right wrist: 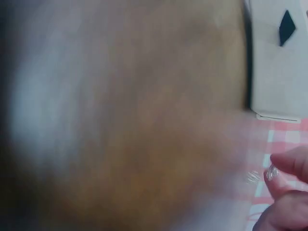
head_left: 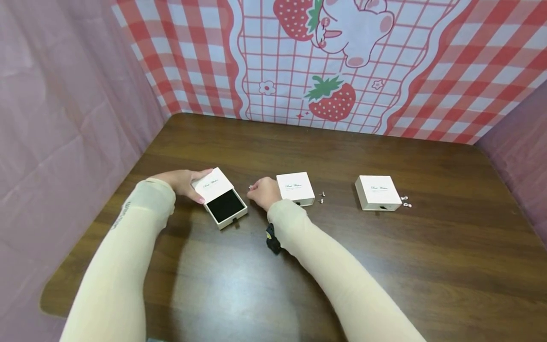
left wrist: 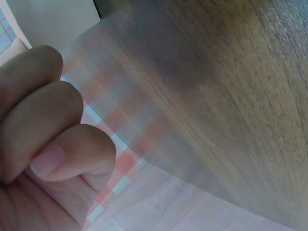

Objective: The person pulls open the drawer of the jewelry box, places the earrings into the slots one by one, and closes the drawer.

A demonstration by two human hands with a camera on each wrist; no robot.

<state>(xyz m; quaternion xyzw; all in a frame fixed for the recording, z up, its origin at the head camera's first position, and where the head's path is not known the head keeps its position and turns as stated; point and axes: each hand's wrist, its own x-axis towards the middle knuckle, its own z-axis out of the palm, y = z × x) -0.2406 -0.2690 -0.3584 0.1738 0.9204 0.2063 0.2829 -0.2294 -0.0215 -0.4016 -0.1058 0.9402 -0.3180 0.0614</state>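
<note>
My left hand (head_left: 183, 183) grips the sleeve of a small white gift box (head_left: 212, 184), thumb on the near side and fingers at the far side. Its drawer is pulled partway out toward me, baring a black pad (head_left: 225, 205). In the left wrist view, curled fingers (left wrist: 53, 115) are seen beside a white box side. Just right of this box, my right hand (head_left: 265, 192) pinches a small shiny silver earring (right wrist: 272, 172) between thumb and finger. A second white box (head_left: 295, 186), closed, sits right behind that hand, partly hidden by the wrist.
Small silver earrings (head_left: 322, 197) lie right of the second box. Farther right stands a third closed white box (head_left: 378, 191), with silver earrings (head_left: 406, 202) beside it. A checked strawberry cloth (head_left: 269, 61) hangs behind the brown wooden table (head_left: 448, 247).
</note>
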